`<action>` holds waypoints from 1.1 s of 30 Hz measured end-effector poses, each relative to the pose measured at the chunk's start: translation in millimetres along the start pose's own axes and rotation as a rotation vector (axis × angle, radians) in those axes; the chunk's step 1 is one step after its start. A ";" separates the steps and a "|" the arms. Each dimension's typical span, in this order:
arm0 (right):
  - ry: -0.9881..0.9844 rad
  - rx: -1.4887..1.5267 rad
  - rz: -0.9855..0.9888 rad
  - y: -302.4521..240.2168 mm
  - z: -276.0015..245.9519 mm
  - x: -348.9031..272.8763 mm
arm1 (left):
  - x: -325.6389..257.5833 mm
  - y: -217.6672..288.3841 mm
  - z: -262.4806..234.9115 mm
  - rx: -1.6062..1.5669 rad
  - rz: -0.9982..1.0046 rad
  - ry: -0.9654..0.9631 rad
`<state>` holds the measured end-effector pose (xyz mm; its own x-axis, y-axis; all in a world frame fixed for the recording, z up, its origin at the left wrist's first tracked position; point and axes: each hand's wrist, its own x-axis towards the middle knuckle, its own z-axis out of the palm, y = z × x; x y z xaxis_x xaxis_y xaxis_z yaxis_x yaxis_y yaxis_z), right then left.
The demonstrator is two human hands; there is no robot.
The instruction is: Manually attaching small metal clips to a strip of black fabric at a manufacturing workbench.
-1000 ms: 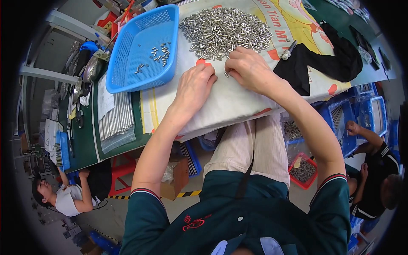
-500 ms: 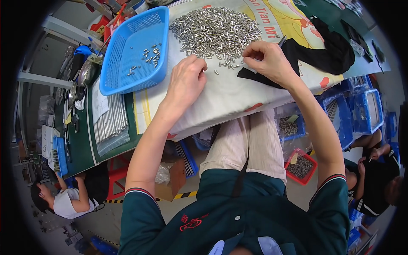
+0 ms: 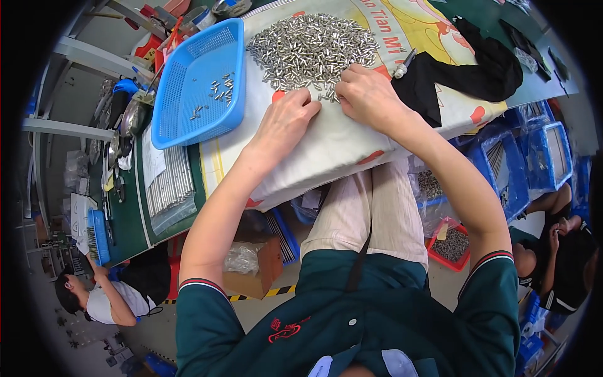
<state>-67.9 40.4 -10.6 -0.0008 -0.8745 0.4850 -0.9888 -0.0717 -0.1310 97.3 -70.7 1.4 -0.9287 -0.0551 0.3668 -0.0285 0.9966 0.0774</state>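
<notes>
A broad heap of small, shiny metal pins (image 3: 311, 47) lies on the cloth-covered table top. At its near edge my left hand (image 3: 287, 122) rests with curled fingers pressed together; what the fingertips hold, if anything, is hidden. Close by on the right, my right hand (image 3: 372, 97) is closed too, thumb and fingers bent down at the edge of the heap, their tips out of sight. A few loose pins (image 3: 328, 97) lie between the two hands. Left of the heap stands a blue plastic basket (image 3: 164, 94) with a small scatter of pins inside.
A black cloth (image 3: 419, 88) lies right of my right hand, a slim metal tool (image 3: 405, 65) at its edge. Bagged metal rods (image 3: 168, 185) sit left on the green table. Below are a red bin (image 3: 450, 242) of small parts and blue crates (image 3: 502, 169). People sit at both sides.
My right hand has moved left to the heap's near edge, and its fingers have lowered. My left hand has shifted slightly right, so the hands are closer together. The slim tool shows more fully.
</notes>
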 end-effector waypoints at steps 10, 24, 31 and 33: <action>-0.002 0.143 0.207 22.5 -36.9 -6.3 | -7.3 9.4 -11.0 0.144 -0.058 -0.129; 0.037 0.152 0.117 16.3 -23.1 -6.0 | -14.3 20.5 -1.0 0.216 -0.098 -0.002; -0.002 0.095 0.191 19.8 -24.8 -10.4 | -9.3 27.3 -2.3 0.252 -0.116 -0.027; 0.012 0.087 0.193 21.3 -24.9 -11.4 | -9.0 29.2 -3.5 0.268 -0.116 -0.031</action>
<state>-92.6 60.8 2.7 -0.1914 -0.8704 0.4536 -0.9533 0.0550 -0.2968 106.1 -41.3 3.6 -0.9244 -0.1717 0.3406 -0.2279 0.9647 -0.1322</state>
